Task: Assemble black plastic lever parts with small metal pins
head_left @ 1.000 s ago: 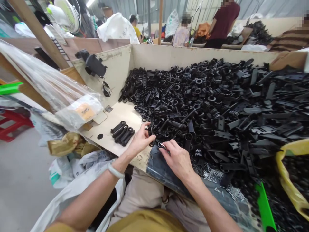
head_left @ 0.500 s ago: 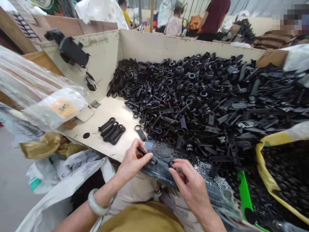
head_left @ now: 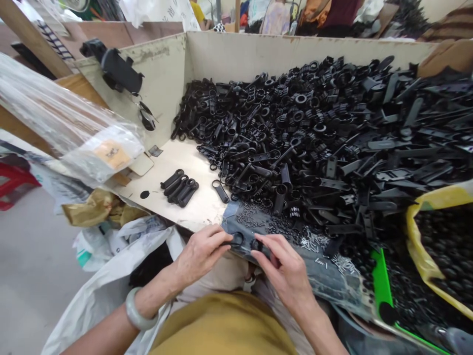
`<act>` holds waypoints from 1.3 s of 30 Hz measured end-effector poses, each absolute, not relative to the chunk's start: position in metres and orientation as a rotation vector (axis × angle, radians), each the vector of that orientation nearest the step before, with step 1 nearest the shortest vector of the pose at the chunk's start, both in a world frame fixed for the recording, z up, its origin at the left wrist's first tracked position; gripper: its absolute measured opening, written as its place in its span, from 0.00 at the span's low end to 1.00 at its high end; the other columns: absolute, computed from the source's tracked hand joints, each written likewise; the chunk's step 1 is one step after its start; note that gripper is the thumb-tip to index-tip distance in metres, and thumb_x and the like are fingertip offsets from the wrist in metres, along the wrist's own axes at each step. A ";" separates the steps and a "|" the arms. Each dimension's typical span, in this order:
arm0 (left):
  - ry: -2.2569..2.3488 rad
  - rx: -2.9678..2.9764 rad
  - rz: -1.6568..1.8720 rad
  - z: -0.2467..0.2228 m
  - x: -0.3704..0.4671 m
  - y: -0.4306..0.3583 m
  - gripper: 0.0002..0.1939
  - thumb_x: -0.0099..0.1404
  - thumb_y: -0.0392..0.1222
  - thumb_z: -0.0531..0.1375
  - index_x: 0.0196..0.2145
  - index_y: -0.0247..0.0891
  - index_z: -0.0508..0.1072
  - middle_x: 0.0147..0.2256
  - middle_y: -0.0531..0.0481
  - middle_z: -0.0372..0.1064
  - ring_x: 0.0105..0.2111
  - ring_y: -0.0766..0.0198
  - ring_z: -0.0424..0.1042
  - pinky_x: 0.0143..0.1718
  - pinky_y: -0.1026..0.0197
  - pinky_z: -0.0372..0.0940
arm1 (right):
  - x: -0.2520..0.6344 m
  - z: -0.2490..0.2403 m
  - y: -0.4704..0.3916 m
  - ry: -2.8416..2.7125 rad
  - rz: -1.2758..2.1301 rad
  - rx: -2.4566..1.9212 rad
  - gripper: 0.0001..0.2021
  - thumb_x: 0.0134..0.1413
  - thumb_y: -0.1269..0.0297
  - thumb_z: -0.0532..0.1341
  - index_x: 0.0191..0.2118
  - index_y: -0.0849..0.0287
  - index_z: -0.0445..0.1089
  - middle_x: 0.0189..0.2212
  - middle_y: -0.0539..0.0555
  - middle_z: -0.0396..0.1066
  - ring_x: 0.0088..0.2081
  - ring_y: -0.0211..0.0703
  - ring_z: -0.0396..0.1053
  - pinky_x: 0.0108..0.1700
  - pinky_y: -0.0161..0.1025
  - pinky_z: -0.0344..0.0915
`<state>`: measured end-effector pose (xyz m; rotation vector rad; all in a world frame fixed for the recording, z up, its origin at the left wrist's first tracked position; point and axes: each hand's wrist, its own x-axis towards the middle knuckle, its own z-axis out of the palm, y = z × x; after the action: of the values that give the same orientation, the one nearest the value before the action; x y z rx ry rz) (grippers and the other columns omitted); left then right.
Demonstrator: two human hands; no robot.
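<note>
Between thumb and fingers, my left hand [head_left: 203, 250] grips a black ring-ended part [head_left: 237, 239], its ring pointing right. Close by on the right, my right hand [head_left: 283, 256] pinches a small round black piece [head_left: 256, 244]; a narrow gap separates the two pieces. Both hands are over the front edge of the dark work surface [head_left: 231, 217]. A row of several black handle-like parts [head_left: 180, 188] lies on the pale board to the left, with a single ring-ended part [head_left: 220, 191] nearer the heap.
A large heap of black plastic parts [head_left: 281, 128] fills the walled bin. Silver pins [head_left: 314, 240] lie right of my hands, beside a green strip [head_left: 381, 278] and a yellow-edged sack [head_left: 416, 236] of round black pieces. White bags hang at the left front.
The view has tilted down and shifted left. My left hand has turned its part so the ring end faces right, and the two held pieces are closer together.
</note>
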<state>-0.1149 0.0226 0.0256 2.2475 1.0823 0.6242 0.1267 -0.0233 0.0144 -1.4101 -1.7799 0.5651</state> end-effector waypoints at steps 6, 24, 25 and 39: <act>1.157 1.914 0.546 0.033 -0.099 0.017 0.11 0.68 0.35 0.60 0.48 0.41 0.70 0.44 0.50 0.71 0.46 0.59 0.72 0.48 0.57 0.66 | 0.105 0.007 -0.006 -1.788 0.662 -1.325 0.12 0.65 0.66 0.63 0.53 0.56 0.76 0.42 0.55 0.75 0.31 0.39 0.71 0.37 0.36 0.71; 0.655 0.310 0.507 0.053 -0.059 -0.006 0.19 0.60 0.35 0.70 0.48 0.38 0.73 0.47 0.46 0.72 0.44 0.60 0.77 0.46 0.57 0.73 | 0.140 0.031 -0.034 -1.769 0.616 -1.187 0.17 0.63 0.71 0.65 0.55 0.50 0.76 0.44 0.55 0.75 0.39 0.40 0.76 0.37 0.33 0.74; 0.644 0.315 0.457 0.051 -0.057 -0.005 0.19 0.57 0.33 0.70 0.46 0.36 0.73 0.45 0.45 0.73 0.43 0.61 0.78 0.45 0.60 0.72 | 0.141 0.031 -0.036 -1.778 0.617 -1.182 0.17 0.63 0.71 0.65 0.55 0.50 0.76 0.44 0.55 0.75 0.39 0.40 0.76 0.36 0.33 0.74; 0.827 0.846 0.545 0.043 -0.038 -0.012 0.21 0.60 0.41 0.65 0.51 0.37 0.70 0.32 0.55 0.65 0.26 0.72 0.62 0.29 0.64 0.55 | 0.143 0.027 -0.048 -1.726 0.495 -1.290 0.15 0.62 0.69 0.66 0.53 0.51 0.76 0.42 0.55 0.72 0.26 0.34 0.65 0.26 0.33 0.69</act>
<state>-0.0378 -0.0117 0.0434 0.8457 0.8274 0.5447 0.1433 -0.0483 0.0273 -1.2897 -1.7259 0.4947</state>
